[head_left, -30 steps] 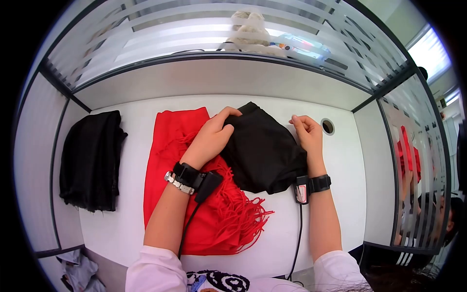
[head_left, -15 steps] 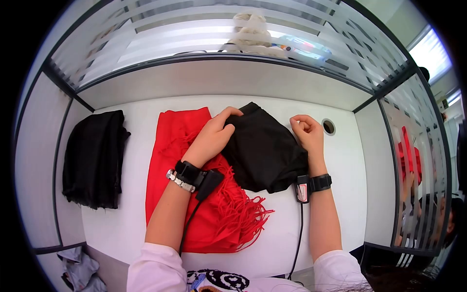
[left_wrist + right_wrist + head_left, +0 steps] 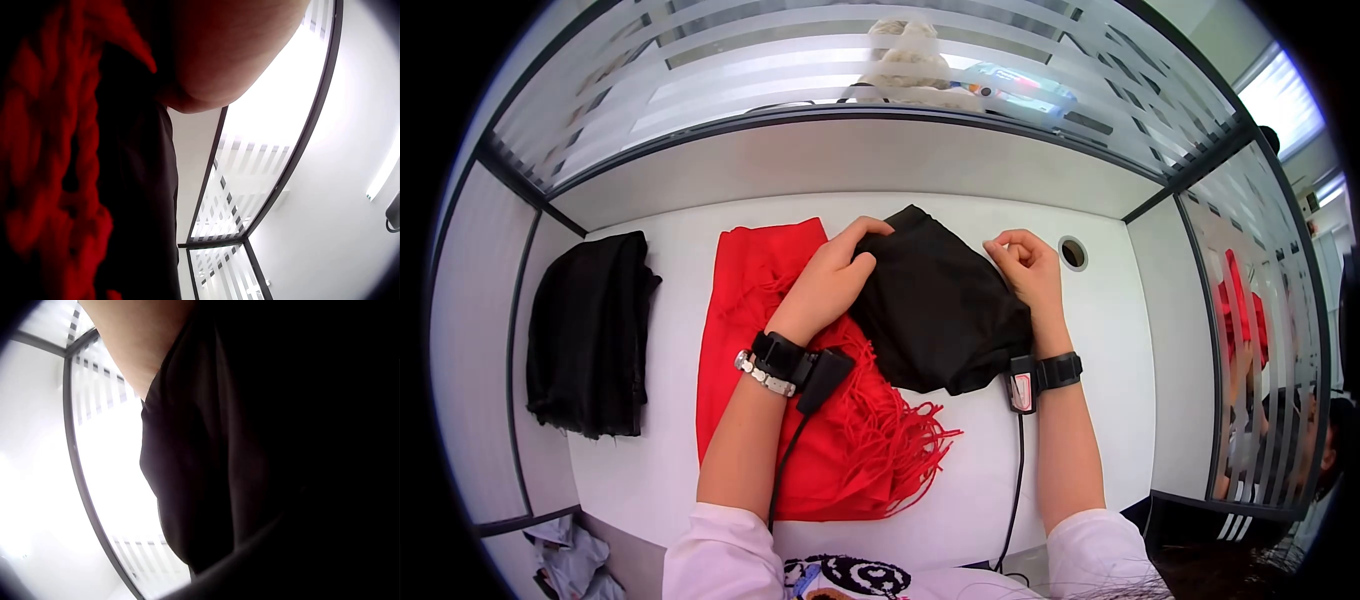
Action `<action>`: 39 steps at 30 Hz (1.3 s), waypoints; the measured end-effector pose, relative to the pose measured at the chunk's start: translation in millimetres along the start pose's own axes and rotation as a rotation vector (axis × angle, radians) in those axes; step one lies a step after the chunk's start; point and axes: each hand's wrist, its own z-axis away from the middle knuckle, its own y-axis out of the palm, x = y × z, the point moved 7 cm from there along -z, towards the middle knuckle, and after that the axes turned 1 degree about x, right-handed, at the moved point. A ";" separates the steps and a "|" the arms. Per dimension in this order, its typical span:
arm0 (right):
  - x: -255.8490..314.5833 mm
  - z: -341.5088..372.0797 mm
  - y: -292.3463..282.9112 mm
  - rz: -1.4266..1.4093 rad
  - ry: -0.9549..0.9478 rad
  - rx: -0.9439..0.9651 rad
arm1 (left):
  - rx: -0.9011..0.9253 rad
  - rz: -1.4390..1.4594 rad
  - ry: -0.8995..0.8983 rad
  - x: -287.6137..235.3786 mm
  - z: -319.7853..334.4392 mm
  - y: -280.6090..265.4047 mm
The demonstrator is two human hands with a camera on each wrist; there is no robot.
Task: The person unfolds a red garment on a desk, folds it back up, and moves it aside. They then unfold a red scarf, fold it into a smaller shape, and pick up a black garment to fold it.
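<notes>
A smooth black folded cloth (image 3: 940, 300) lies bunched on the white tabletop between both hands. My left hand (image 3: 825, 285) rests at its upper left edge, the index finger bent onto the fabric and the thumb beside it. Loosely curled, my right hand (image 3: 1037, 275) stays by its right edge with nothing visible in its fingers. Beneath my left forearm lies a red fringed scarf (image 3: 745, 290), partly covered by that arm. The left wrist view shows red tassels (image 3: 56, 156) close up beside the black cloth (image 3: 144, 206). Dark folds (image 3: 187, 462) fill much of the right wrist view.
Another black folded cloth with a frayed edge (image 3: 590, 335) lies at the far left. A round cable hole (image 3: 1073, 254) is at the back right. Low partition walls (image 3: 850, 165) with striped glass enclose the table (image 3: 1100, 420). A cable (image 3: 1015, 480) runs from each wrist device.
The head view shifts slightly. Both hands keep nearly the same place, the right fingers moving only a little; the cloths stay put.
</notes>
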 end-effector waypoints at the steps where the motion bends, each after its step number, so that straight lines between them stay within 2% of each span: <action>1: 1.3 0.9 0.1 -0.018 0.014 -0.003 | 0.002 -0.005 0.000 -0.5 0.6 0.0; 7: 6.1 1.0 -2.2 -0.015 0.037 -0.025 | -0.006 -0.015 0.024 -0.6 -0.3 -0.4; 12: 0.4 0.0 -2.3 0.015 -0.041 -0.008 | -0.023 -0.015 0.040 0.7 -0.6 -0.9; 16: 12.5 4.4 1.2 -0.018 0.000 -0.038 | -0.027 -0.013 0.032 -2.7 -0.5 -0.9; 22: 2.2 1.0 -4.2 0.046 0.011 -0.062 | -0.018 0.028 0.035 -3.1 0.2 -0.1; 26: 9.0 2.7 -2.5 0.058 -0.026 -0.080 | -0.039 0.008 0.060 -4.2 0.5 -1.2; 30: 4.3 3.2 -4.4 -0.008 0.070 -0.045 | 0.006 0.011 0.005 -2.8 -0.2 0.6; 33: 7.1 3.2 -4.0 0.020 0.043 -0.056 | -0.033 -0.003 0.064 -3.7 0.1 -0.9; 39: 6.1 3.2 -2.2 -0.027 0.035 -0.046 | -0.030 0.002 0.061 -2.5 -0.4 -0.6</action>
